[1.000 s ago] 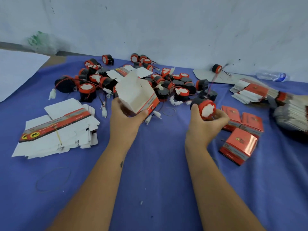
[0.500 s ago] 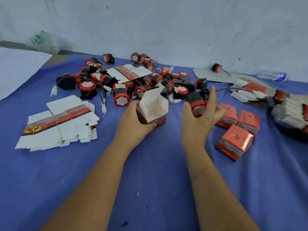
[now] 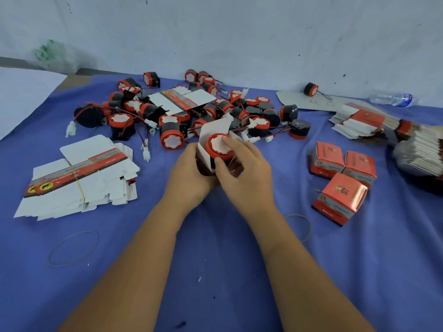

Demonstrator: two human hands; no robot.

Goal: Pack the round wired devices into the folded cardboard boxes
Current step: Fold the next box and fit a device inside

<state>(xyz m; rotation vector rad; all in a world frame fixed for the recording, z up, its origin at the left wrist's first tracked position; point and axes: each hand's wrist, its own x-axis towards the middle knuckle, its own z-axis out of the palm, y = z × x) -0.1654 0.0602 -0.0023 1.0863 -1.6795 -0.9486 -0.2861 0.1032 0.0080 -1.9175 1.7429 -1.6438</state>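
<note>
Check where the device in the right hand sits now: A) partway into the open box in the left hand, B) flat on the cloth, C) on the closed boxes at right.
A: the device sits in the box mouth, between both hands.

1. Two bare forearms come into view from the bottom edge; no sleeve shows on either as far as the picture reaches.
2. The left hand (image 3: 189,173) wears no glove, ring or band that can be seen.
3. The right hand (image 3: 244,173) is likewise bare, with no watch or bracelet at the wrist.
4. The fingernails that show on the right hand are short and unpainted.
5. Both forearms look smooth, without visible marks in this picture.
</note>
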